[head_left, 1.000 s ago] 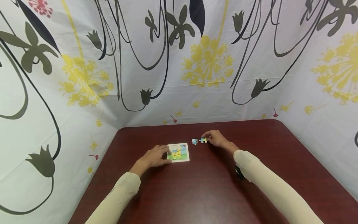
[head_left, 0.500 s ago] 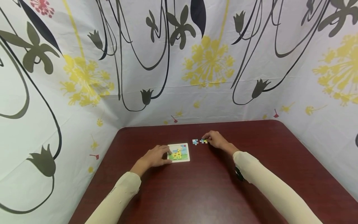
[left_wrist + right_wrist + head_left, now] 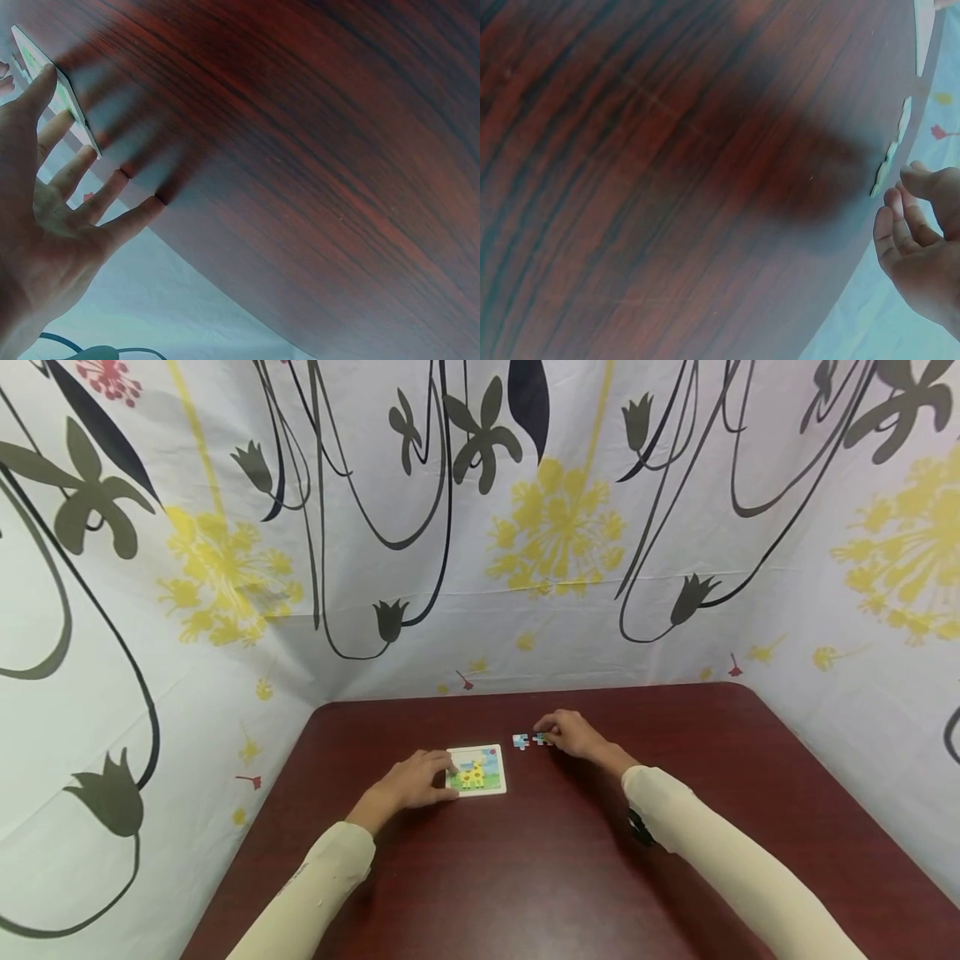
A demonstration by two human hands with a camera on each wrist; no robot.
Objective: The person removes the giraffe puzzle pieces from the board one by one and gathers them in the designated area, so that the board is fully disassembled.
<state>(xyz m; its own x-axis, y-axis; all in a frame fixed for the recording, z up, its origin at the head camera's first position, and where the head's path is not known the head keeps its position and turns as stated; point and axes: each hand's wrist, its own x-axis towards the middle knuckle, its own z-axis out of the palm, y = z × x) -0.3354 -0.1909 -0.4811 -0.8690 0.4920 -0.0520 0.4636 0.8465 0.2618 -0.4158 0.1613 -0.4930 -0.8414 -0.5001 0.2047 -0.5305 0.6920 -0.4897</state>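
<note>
My left hand (image 3: 415, 779) rests at the left edge of a white-framed puzzle board (image 3: 504, 768) with a giraffe picture (image 3: 472, 775). Its thumb is at the near edge and its fingers reach over the left side; the left wrist view shows them spread. Two jigsaw pieces lie on the table just right of the board: a blue and white piece (image 3: 521, 742) and a second puzzle piece (image 3: 538, 739). Over the second one is my right hand (image 3: 573, 733), loosely bent, its fingertips close above the piece and covering its right part. The right wrist view shows both pieces edge-on.
A dark red wood-grain table (image 3: 480, 877) with rounded far corners lies beneath both hands. White cloth (image 3: 465, 560) printed with flowers and vines hangs behind the table and along both sides. A dark band (image 3: 641, 828) shows under the right sleeve (image 3: 690, 810).
My right hand has moved slightly left over the second puzzle piece, covering more of it. The left hand, the board and the pieces keep their places; the head view has shifted a little.
</note>
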